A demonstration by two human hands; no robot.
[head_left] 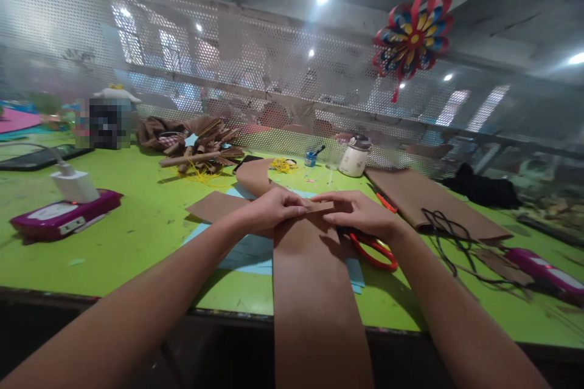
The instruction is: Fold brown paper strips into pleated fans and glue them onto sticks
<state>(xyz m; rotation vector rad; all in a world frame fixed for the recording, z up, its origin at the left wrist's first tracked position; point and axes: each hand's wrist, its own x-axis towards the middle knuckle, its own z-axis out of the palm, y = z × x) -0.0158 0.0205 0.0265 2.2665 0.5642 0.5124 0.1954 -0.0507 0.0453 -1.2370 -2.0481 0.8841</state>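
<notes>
A long strip of brown kraft paper [314, 285] runs toward me and hangs over the table's front edge. Its far end is folded over in a narrow band. My left hand [280, 203] pinches that fold from the left, thumb on top. On the right side of the same fold, my right hand [360, 209] grips it between thumb and fingers. Under the strip lie light blue paper sheets [250, 255] and another brown paper piece [216, 205]. Red-handled scissors [374, 252] rest beside my right wrist, partly hidden.
Purple power strips [68, 219] lie left and right, the left one with a white plug [75, 185]. A folded brown sheet [433, 200] and black cord [449, 240] are at right. Behind stand a bottle [354, 158], a blue jar [311, 159] and a twisted-paper bundle [196, 143].
</notes>
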